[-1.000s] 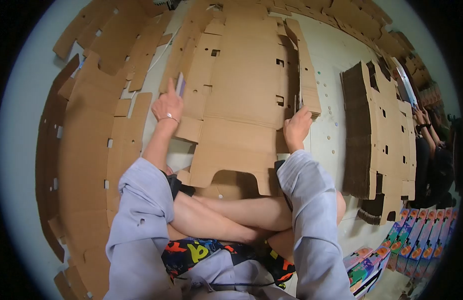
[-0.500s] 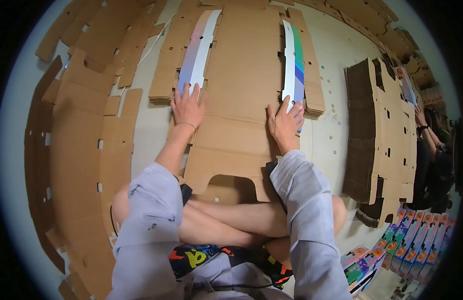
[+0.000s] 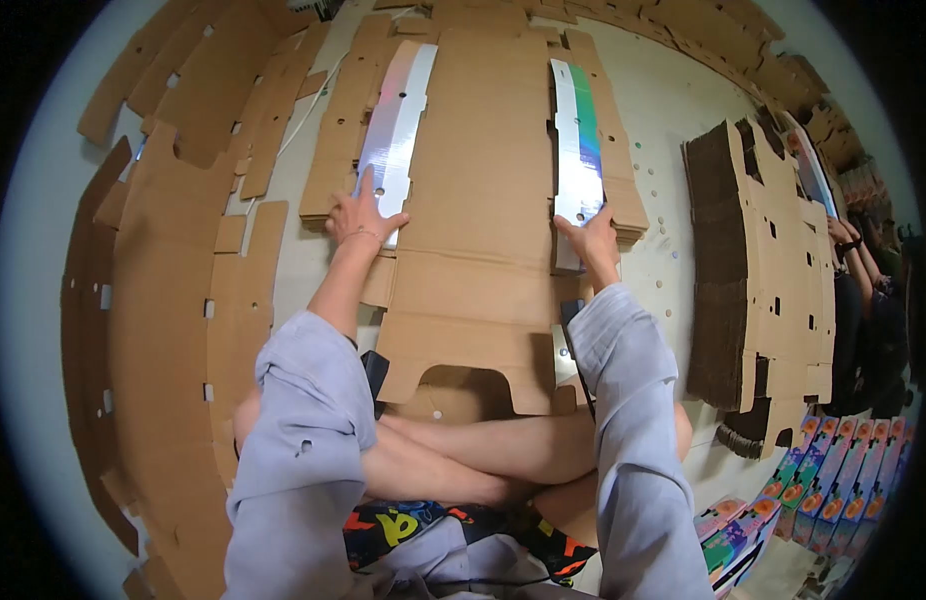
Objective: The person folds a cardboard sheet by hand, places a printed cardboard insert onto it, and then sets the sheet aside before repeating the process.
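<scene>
A flat cardboard sheet (image 3: 478,150) lies in front of me, with a cutout at its near edge. Along its left side runs a glossy pink-and-lilac printed strip (image 3: 395,120); a green-and-blue strip (image 3: 580,125) lies along its right side. My left hand (image 3: 361,215) rests over the near end of the left strip, fingers spread, thumb toward the sheet. At the near end of the right strip is my right hand (image 3: 592,235), thumb and fingers apart at its two edges. Both hands are open.
A tall stack of cut cardboard (image 3: 723,270) stands at the right. Behind it show another person's hands (image 3: 845,238). Colourful printed pieces (image 3: 833,480) lie at the lower right. Large cardboard sheets (image 3: 163,300) fill the left side.
Both hands have shifted to the near ends of the strips, the right one with its fingers now at the edges. The strips' far ends sit slightly nearer, and the right strip has moved inward.
</scene>
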Demonstrator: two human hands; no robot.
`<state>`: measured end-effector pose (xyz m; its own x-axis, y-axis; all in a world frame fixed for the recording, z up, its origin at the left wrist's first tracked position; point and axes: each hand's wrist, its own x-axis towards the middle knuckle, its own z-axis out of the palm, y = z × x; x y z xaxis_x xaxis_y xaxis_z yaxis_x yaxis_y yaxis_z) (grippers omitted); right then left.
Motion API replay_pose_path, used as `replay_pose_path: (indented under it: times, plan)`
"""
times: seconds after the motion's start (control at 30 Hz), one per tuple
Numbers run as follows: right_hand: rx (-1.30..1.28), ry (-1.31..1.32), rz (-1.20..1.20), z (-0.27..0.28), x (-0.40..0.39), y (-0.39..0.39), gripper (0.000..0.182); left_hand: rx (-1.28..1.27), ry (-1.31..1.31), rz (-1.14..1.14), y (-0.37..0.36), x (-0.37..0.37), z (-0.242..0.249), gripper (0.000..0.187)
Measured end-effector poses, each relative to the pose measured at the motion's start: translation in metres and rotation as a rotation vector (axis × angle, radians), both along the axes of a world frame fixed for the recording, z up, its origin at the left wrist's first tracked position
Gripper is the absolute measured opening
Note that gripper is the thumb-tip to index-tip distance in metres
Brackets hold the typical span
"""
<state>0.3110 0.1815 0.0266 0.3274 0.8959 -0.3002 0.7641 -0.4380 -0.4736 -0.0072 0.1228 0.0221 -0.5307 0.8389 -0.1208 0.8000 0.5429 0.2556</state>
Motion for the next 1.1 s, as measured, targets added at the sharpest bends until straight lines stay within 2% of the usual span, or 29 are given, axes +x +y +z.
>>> replay_pose_path:
  times: [0.1, 0.13, 0.23, 0.33, 0.4, 0.5, 0.53, 0.63, 0.67, 0.77, 0.8, 0.9, 1.03, 1.1]
  plan:
    - [0.100, -0.112, 0.081, 0.004, -0.006, -0.004, 0.089, -0.107, 0.170, -0.119, 0.009, 0.024, 0.025, 0.095]
    - [0.146, -0.154, 0.037, 0.009, -0.015, -0.013, 0.085, -0.139, 0.217, -0.155, 0.012, 0.032, 0.029, 0.093]
    - [0.246, -0.257, 0.022, 0.011, -0.026, -0.024, 0.083, -0.129, 0.305, -0.175, 0.020, 0.041, 0.013, 0.083]
    - [0.253, -0.270, 0.000, 0.008, -0.026, -0.024, 0.086, 0.093, 0.347, -0.241, 0.005, 0.034, 0.009, 0.075]
    - [0.215, -0.245, -0.017, 0.014, -0.027, -0.023, 0.086, 0.143, 0.294, -0.203, -0.005, 0.037, 0.017, 0.073]
    - [0.181, 0.042, -0.023, -0.015, 0.000, -0.004, 0.084, 0.096, 0.270, -0.152, -0.001, 0.042, 0.022, 0.072]
    - [0.161, 0.299, -0.034, -0.027, 0.014, 0.003, 0.084, 0.088, 0.250, -0.128, 0.001, 0.042, 0.019, 0.072]
    - [0.191, 0.521, -0.037, -0.035, 0.026, 0.009, 0.084, 0.129, 0.151, -0.075, 0.002, 0.033, 0.018, 0.073]
    - [0.187, 0.516, 0.002, -0.042, 0.030, 0.015, 0.084, 0.145, 0.118, -0.071, -0.001, 0.027, 0.017, 0.074]
    - [0.131, 0.286, 0.150, -0.031, 0.029, 0.020, 0.082, 0.170, -0.032, -0.050, -0.006, 0.004, 0.012, 0.073]
    - [0.063, 0.182, 0.155, -0.007, 0.021, 0.015, 0.079, 0.167, -0.065, -0.028, -0.006, 0.003, 0.013, 0.074]
    - [-0.033, -0.058, 0.120, 0.029, -0.001, 0.007, 0.076, 0.151, 0.011, -0.062, -0.004, 0.010, 0.013, 0.074]
    - [0.271, -0.310, 0.098, 0.028, -0.047, -0.013, 0.068, 0.130, 0.278, -0.067, 0.008, 0.041, 0.003, 0.071]
    - [0.320, -0.426, 0.170, 0.029, -0.064, -0.023, 0.073, 0.163, 0.371, -0.067, 0.006, 0.053, -0.005, 0.068]
